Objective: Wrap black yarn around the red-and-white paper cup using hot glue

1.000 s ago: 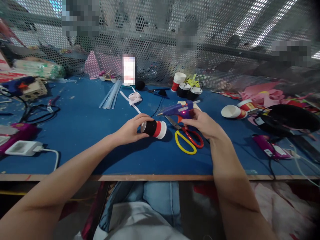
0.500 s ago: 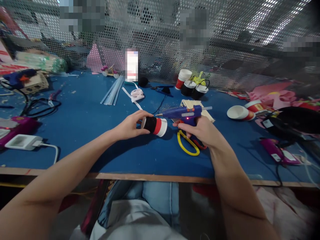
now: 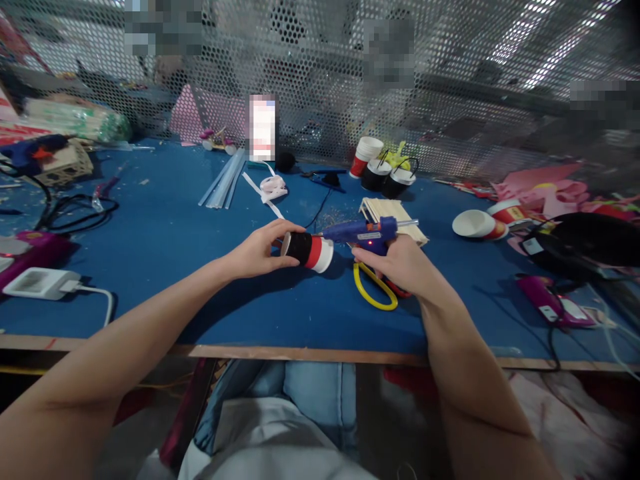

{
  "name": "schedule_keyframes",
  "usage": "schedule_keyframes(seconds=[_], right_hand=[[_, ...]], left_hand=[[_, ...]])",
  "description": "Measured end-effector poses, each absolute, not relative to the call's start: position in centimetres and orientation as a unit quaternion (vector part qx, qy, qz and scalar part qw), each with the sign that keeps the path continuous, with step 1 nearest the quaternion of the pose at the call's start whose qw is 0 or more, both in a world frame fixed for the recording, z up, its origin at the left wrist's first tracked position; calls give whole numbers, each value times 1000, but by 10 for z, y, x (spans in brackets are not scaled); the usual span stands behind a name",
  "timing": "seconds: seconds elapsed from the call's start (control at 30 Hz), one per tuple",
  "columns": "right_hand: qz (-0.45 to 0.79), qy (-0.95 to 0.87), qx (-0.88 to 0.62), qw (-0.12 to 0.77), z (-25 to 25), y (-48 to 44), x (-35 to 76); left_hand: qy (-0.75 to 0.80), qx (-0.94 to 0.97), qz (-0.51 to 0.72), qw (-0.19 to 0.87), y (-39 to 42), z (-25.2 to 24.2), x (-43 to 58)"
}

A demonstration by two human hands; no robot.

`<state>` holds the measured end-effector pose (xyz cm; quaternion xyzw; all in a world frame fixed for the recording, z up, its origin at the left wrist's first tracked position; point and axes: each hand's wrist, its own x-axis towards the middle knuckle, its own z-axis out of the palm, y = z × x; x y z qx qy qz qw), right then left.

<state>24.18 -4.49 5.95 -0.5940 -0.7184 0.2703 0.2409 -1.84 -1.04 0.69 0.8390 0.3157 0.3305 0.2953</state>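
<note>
My left hand grips a paper cup with a black band, a red band and a white rim, tipped on its side just over the blue table. Its fingers wrap round the black end. My right hand is closed on a blue glue gun with a small red light and a clear stick in its back. The gun's nozzle points left and sits at the upper side of the cup, near the black band. Below the gun lie yellow-handled scissors, partly hidden by my right hand.
Behind the hands are a white ribbon, clear glue sticks, wooden sticks and cups with black handles. A white cup lies at the right, near a purple device. A white adapter rests at the left.
The glue gun has moved slightly left and down, its nozzle now against the cup's upper side. The cup has barely moved.
</note>
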Motion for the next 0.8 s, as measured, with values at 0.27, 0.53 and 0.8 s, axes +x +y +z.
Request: schedule_keyframes(seconds=[0.27,0.53,0.8], right_hand=[[224,-732,-601,229,62,-48,241],[196,-754,-582,233,63,-52,242],[192,-764,-572,230,67,-56,240]], left_hand=[[311,836,340,298,-9,5,-19],[310,829,346,310,-7,0,-19],[334,814,346,326,-7,-2,-17]])
